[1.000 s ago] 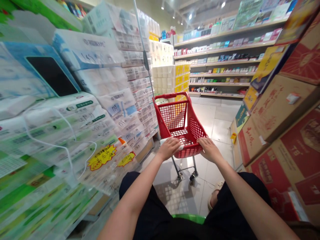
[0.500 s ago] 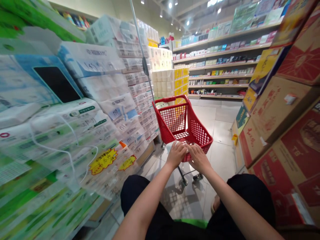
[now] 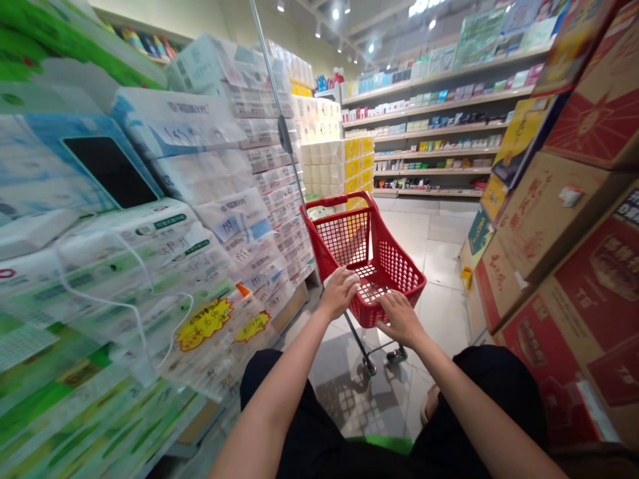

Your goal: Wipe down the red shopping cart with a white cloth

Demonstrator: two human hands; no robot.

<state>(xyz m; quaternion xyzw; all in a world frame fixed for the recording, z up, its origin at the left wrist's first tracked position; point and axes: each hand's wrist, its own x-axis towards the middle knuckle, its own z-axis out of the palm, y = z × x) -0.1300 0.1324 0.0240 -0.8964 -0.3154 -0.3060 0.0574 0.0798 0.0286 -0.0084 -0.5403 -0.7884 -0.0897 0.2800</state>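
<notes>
A red plastic shopping cart (image 3: 397,266) with a grid basket stands on the floor just in front of me. My left hand (image 3: 340,293) is at the basket's near left edge, its fingers curved over a white, soft-looking thing (image 3: 327,282). Most of that thing is hidden under the hand, so I cannot tell if it is a tissue or a cloth. My right hand (image 3: 401,318) lies by the near rim, fingers stretched out and apart, holding nothing. Whether its fingertips touch the rim is unclear.
Wrapped tissue packs (image 3: 219,166) are stacked high on the left, with a phone (image 3: 112,171) and a white cable (image 3: 120,303) on them. A metal pole (image 3: 269,66) rises beside the cart. Cardboard boxes (image 3: 564,213) line the right. Stocked shelves (image 3: 429,126) stand behind; tiled floor lies between.
My hands, close together at the middle of the near rim before, have moved apart. The left has gone leftward with the white thing; the right has shifted slightly right.
</notes>
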